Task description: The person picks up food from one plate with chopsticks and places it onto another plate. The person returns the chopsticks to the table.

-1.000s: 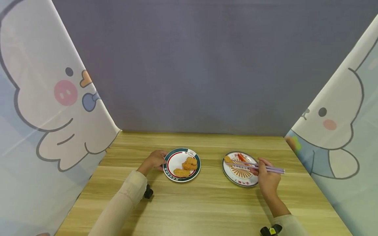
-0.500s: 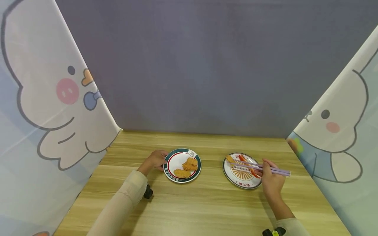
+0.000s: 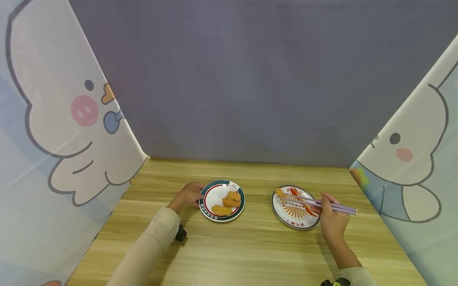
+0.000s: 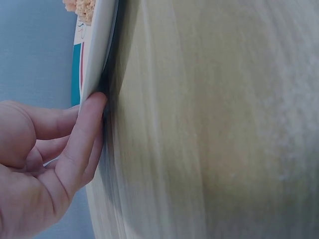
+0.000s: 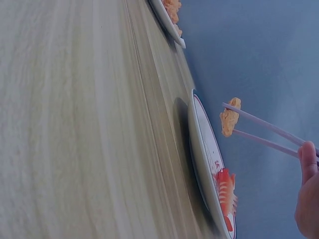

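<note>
My left hand [image 3: 191, 194] pinches the left edge of a round white plate [image 3: 214, 195] with a dark green rim. In the left wrist view, fingertips reach under that plate's edge. Two clumps of golden fried chicken [image 3: 222, 210] lie on it. My right hand [image 3: 333, 220] holds a pair of light purple chopsticks [image 3: 336, 206]. Between their tips is a piece of fried chicken [image 5: 230, 117], seen apart from the plate in the right wrist view. Under it sits a white plate [image 3: 291, 220] with a sunburst print, bearing red-orange shrimp [image 5: 227, 191].
Both plates stand on a wood-grain table [image 3: 236, 254], with a gap of bare wood between them. A grey backdrop [image 3: 229, 87] rises behind the table. Cartoon-printed panels [image 3: 86, 139] flank it left and right.
My right hand, with chopsticks and chicken piece, has shifted slightly right over its plate, so more of the shrimp shows. My left hand keeps its grip on the green-rimmed plate. The head view has shifted slightly.
</note>
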`<state>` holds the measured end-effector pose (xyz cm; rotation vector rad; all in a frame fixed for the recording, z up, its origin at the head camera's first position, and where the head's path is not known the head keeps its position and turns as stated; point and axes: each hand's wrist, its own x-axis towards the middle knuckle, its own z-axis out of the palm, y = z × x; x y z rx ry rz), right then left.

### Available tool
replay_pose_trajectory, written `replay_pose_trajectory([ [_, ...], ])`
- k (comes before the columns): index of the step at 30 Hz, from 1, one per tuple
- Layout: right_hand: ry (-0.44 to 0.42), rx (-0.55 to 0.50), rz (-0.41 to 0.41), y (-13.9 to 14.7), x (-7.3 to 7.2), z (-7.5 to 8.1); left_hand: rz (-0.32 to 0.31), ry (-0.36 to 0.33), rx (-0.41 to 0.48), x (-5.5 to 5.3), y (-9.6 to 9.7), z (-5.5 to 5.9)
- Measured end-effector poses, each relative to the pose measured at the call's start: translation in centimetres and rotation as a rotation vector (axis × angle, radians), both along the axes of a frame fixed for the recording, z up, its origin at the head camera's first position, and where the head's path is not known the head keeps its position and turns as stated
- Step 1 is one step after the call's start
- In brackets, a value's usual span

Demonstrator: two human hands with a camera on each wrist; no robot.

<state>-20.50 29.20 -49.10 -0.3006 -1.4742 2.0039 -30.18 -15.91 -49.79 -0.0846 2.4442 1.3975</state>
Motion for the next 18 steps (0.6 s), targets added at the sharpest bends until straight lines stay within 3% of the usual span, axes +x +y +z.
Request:
replay_pose_trajectory([
  [18, 0.001, -0.013, -0.007, -1.2, -0.4, 0.5, 0.005, -0.008, -0.021, -0.3, -0.2, -0.2],
])
